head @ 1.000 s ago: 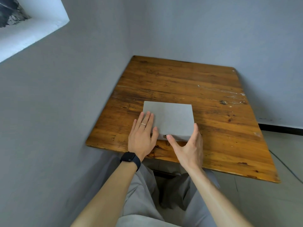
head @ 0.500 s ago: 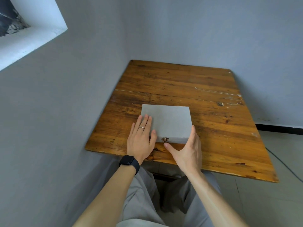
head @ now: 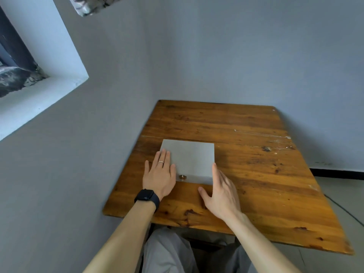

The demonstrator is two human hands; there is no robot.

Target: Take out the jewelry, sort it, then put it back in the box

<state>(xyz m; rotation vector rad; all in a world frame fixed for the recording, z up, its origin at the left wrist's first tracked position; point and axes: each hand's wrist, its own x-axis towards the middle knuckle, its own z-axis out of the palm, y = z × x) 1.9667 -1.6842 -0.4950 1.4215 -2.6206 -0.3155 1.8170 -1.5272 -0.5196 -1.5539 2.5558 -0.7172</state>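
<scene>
Fingers point(head: 164, 156) of left hand point(head: 159, 178), head view: lying straight, released, flat on closed grey box point(head: 194, 158) at its 9 o'clock side. Right hand point(head: 221, 191) is hovering straight-fingered beside box's 4 o'clock corner, grasping nothing. Box is sitting toward table point(head: 256, 184) 9 o'clock edge, clasp point(head: 182, 177) facing 6 o'clock.

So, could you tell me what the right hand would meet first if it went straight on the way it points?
Probably the right side of the grey box: the right hand points forward with fingertips at that edge. Depth is unclear, so it might slide past along the table.
</scene>
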